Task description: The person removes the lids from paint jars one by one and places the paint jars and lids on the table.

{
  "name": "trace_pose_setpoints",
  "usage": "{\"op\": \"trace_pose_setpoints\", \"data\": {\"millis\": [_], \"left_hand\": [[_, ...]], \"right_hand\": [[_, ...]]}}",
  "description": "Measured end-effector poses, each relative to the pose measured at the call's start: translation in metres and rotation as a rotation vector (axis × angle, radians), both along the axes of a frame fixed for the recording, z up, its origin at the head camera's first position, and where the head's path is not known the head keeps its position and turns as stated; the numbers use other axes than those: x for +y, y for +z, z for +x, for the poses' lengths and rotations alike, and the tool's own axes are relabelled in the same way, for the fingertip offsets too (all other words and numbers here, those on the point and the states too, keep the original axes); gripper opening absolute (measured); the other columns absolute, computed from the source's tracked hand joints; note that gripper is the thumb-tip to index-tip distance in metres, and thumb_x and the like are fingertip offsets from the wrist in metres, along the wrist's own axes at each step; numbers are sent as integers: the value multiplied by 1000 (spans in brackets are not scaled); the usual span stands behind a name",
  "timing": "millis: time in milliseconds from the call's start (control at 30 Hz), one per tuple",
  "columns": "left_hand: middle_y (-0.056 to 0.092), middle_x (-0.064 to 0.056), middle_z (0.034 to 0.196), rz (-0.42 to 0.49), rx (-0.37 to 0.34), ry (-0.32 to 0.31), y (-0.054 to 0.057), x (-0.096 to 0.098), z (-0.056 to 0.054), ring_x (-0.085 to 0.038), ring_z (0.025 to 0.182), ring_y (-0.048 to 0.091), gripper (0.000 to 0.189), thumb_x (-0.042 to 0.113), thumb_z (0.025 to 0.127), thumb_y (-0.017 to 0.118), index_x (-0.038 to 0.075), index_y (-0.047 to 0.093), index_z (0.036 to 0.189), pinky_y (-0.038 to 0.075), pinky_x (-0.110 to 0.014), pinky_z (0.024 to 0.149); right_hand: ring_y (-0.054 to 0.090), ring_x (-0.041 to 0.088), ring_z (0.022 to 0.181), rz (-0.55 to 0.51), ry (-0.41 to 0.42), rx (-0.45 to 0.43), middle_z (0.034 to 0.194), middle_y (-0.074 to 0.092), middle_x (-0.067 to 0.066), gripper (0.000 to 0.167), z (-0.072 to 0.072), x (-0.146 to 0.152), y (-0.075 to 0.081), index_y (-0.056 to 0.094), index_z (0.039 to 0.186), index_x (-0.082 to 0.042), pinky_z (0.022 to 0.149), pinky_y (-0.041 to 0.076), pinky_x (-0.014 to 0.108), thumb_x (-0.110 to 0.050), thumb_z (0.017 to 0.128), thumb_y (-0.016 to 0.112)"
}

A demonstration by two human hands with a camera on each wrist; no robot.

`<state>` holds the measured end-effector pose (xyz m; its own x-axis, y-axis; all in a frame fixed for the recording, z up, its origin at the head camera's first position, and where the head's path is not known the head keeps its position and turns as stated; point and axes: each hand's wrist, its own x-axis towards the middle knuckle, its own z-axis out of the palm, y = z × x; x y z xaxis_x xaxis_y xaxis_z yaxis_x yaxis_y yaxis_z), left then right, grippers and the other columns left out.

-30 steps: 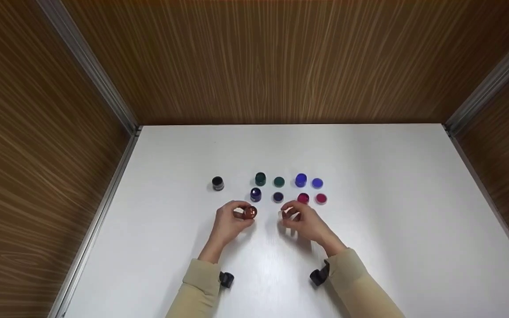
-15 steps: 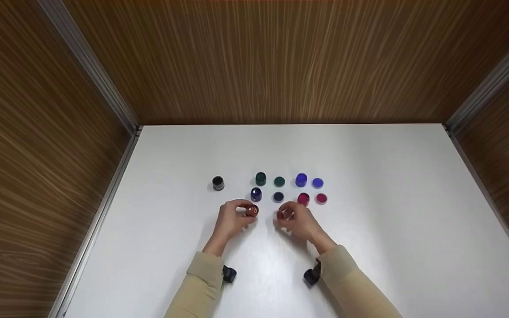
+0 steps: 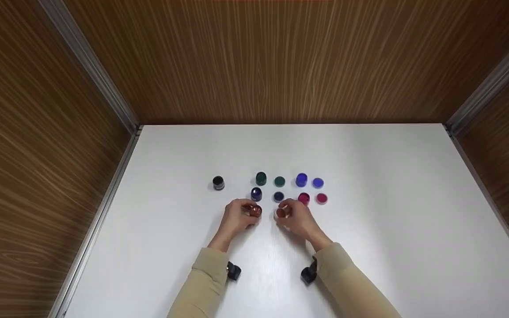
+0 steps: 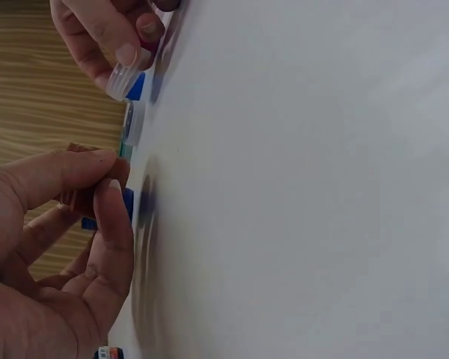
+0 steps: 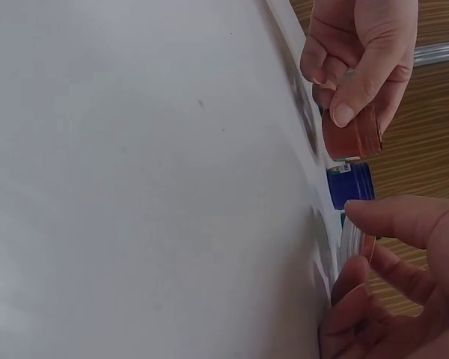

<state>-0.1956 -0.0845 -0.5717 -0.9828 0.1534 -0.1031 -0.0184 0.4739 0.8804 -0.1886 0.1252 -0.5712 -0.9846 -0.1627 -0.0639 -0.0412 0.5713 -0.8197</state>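
Observation:
My left hand (image 3: 236,217) grips a small reddish-brown paint jar (image 3: 256,211) between thumb and fingers; its mouth is uncovered. In my right hand (image 3: 299,218), thumb and fingertips pinch a clear lid (image 3: 280,213) with brown on its inner face. Jar and lid are a short gap apart, both held up off the table in the right wrist view, where the jar's brown wall (image 5: 352,134) shows. Just beyond the hands stand a dark blue jar (image 3: 256,194) with its lid (image 3: 278,197) beside it, and a crimson jar (image 3: 303,198), partly behind my right fingers.
A green jar (image 3: 260,178) and green lid (image 3: 279,181) stand further back, with a violet-blue jar (image 3: 301,179) and its lid (image 3: 317,182). A crimson lid (image 3: 321,198) lies at right, a black jar (image 3: 218,183) at left. Wood-grain panels (image 3: 254,62) enclose the white table (image 3: 391,212).
My left hand has moved slightly right with the brown jar. The right hand has turned the lid, so its brown inner face now shows to the head view.

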Motion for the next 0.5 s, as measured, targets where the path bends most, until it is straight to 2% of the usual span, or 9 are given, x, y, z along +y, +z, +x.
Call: {"op": "trace_pose_setpoints", "data": {"millis": [133,333,500], "left_hand": [[67,-5,86,9,16,-4,-4,1,-1,-15,74,57,34,-5,69,76,3,73,103,48,-23,54],[69,-8,91,45,-9,7,-8,1,-1,-14,72,60,38,-6,69,76,1,72,106,51,-24,55],[69,-10,90,77,-33,21,-8,1,0,-13,65,62,37,-6,70,77,0,71,106,54,-26,55]], "right_hand": [[54,16,72,7,-4,12,79,62,4,26,0,-1,0,67,100,-1,67,47,33,3,76,77],[55,20,78,30,-10,-18,85,62,7,34,0,-1,1,68,107,-1,73,49,37,4,75,77],[55,20,79,51,-11,-10,84,61,6,31,0,-1,0,68,103,-1,73,50,38,4,74,77]]}}
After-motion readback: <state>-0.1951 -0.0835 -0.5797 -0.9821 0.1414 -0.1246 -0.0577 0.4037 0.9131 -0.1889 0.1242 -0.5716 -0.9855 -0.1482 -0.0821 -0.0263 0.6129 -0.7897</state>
